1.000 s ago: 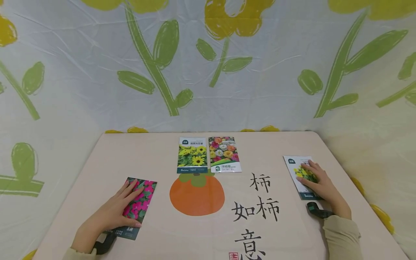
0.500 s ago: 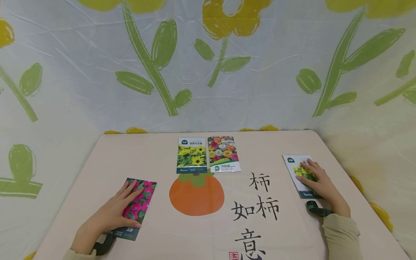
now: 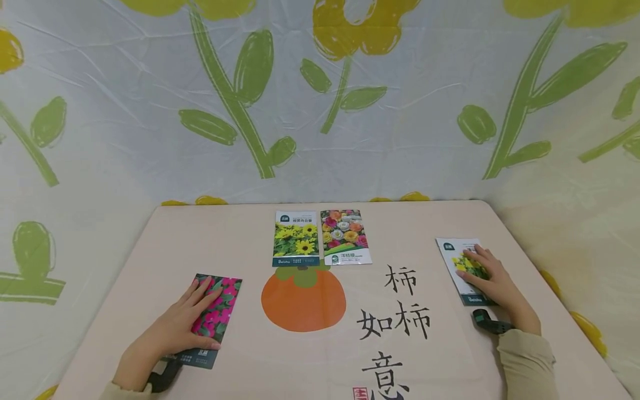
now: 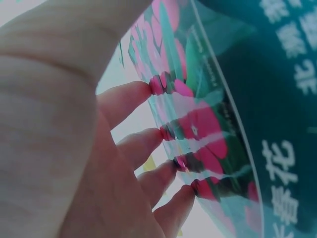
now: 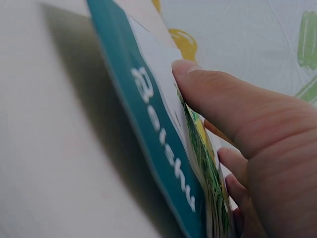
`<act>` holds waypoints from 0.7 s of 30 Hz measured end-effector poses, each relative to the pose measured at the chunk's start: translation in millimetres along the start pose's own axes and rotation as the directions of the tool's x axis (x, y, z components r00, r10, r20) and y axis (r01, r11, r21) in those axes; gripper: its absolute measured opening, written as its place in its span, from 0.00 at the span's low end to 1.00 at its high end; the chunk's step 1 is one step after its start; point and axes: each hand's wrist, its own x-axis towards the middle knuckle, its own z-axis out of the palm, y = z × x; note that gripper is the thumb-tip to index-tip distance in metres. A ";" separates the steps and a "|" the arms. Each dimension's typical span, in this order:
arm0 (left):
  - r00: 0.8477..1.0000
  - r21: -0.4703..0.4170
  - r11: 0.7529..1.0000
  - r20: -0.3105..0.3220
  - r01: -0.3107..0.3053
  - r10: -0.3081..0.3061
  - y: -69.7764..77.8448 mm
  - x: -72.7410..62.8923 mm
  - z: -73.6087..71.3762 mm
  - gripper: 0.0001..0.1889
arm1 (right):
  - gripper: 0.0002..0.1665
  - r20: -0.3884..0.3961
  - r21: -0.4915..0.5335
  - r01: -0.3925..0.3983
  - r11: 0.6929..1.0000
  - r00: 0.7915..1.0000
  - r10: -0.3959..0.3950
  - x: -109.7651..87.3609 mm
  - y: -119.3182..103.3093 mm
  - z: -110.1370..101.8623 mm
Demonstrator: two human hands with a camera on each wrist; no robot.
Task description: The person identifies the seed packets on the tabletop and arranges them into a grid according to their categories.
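On the left of the table, my left hand [image 3: 172, 325] rests spread on a flat packet with pink flowers [image 3: 225, 305], its thumb near the dark lower band. The left wrist view has four fingertips touching the glossy face of that packet [image 4: 203, 126]. Over at the right, my right hand [image 3: 497, 283] lies on a white seed packet with yellow flowers [image 3: 452, 250], covering its right part. Seen from the right wrist, the thumb touches the front of this packet [image 5: 148, 124], above its teal "Beishu" band.
Side by side at the table's far middle lie a yellow sunflower seed packet [image 3: 295, 239] and a packet with multicoloured blooms [image 3: 345, 236]. The pale tablecloth [image 3: 400, 228] bears a printed orange persimmon [image 3: 303, 303] and black characters. A flower-patterned curtain [image 3: 400, 161] hangs behind.
My left hand and the pink-flower packet have shifted very slightly to the right. The right hand and the other packets stay where they were.
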 end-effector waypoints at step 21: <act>1.000 0.013 1.000 -0.016 0.017 -0.017 11.2 -1.1 -0.8 0.60 | 0.42 -0.009 0.003 0.011 1.000 1.000 -0.011 0.9 1.8 0.4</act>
